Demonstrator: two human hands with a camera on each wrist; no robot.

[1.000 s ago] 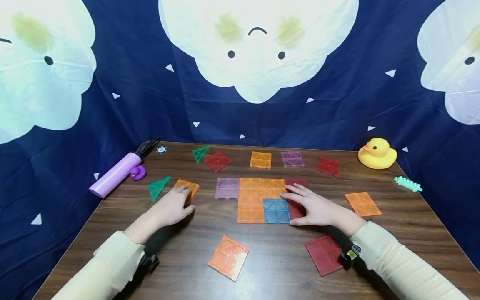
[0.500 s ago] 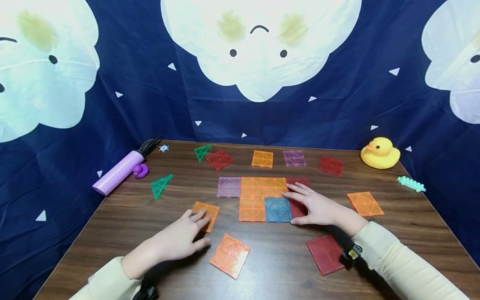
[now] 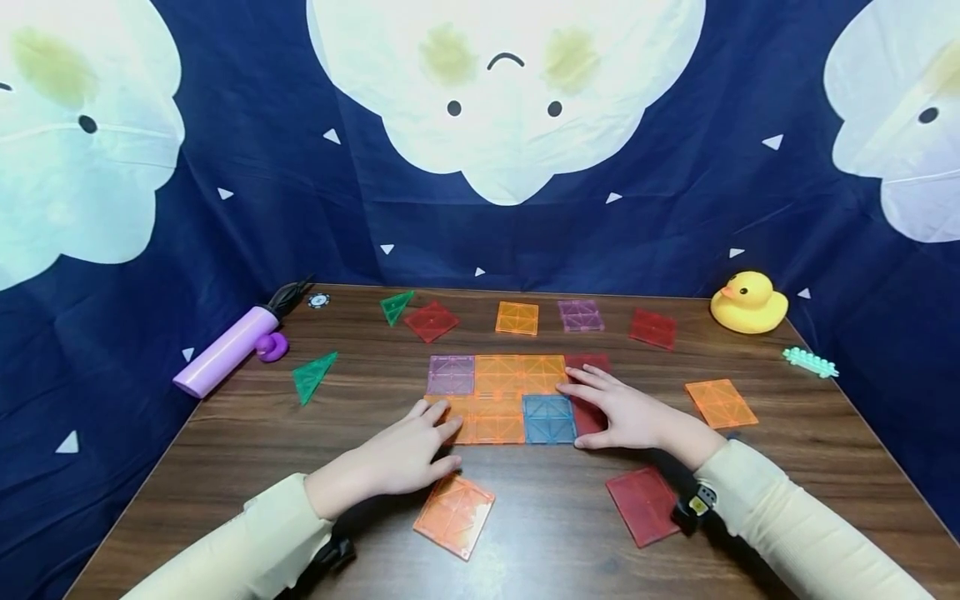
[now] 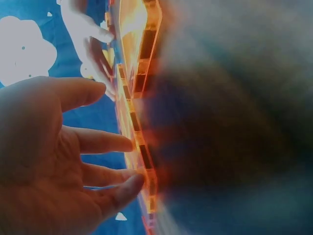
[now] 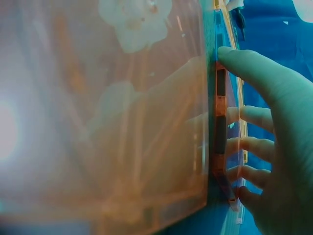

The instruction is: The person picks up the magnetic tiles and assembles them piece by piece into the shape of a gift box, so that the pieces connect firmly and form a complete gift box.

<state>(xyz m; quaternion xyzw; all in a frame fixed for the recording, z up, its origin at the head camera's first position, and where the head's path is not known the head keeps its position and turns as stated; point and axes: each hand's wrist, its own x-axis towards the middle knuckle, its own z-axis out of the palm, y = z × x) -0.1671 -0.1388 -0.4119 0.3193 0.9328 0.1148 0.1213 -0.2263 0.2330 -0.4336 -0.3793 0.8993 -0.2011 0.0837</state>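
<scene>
In the head view, my left hand lays its fingertips on an orange square tile at the left end of a flat tile block. Its fingers are spread and fairly straight, as the left wrist view also shows. This tile lies against a purple tile and more orange tiles. My right hand rests its spread fingers on the block's right side. Beneath it is dark red tile, partly hidden, beside a blue tile; the thumb reaches the near corner there.
Around the block lie a pale orange tile, a red tile, an orange tile and a green triangle. Several tiles lie behind. A purple pump stands left, a yellow duck right.
My left hand has slid the orange tile from the left, first nearer to me, then rightward against the block. My right hand has kept its place on the block.
</scene>
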